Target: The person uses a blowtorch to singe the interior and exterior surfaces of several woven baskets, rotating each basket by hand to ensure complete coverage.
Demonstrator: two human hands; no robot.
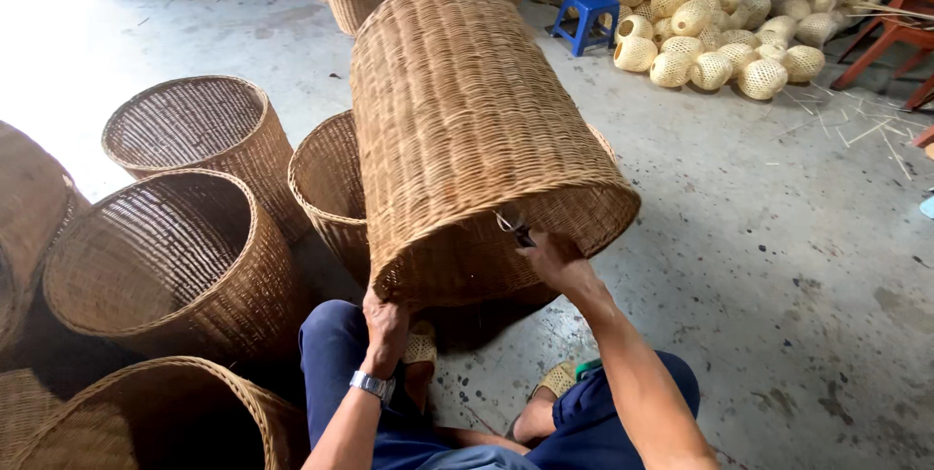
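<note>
Centrally, a tall woven rattan basket [467, 129] lies tipped, its open rim toward the person's knees; left hand [386, 319], grip closed on the rim's lower edge at 7 o'clock; right hand [553, 258], grip closed on small metal cutters [511, 222] pressed to the rim at 5 o'clock; open baskets [185, 256] stand upright at 9 o'clock; pale woven balls [710, 13] heaped at 1 o'clock beside a blue stool [589, 18]; concrete floor [778, 236] beneath.
</note>
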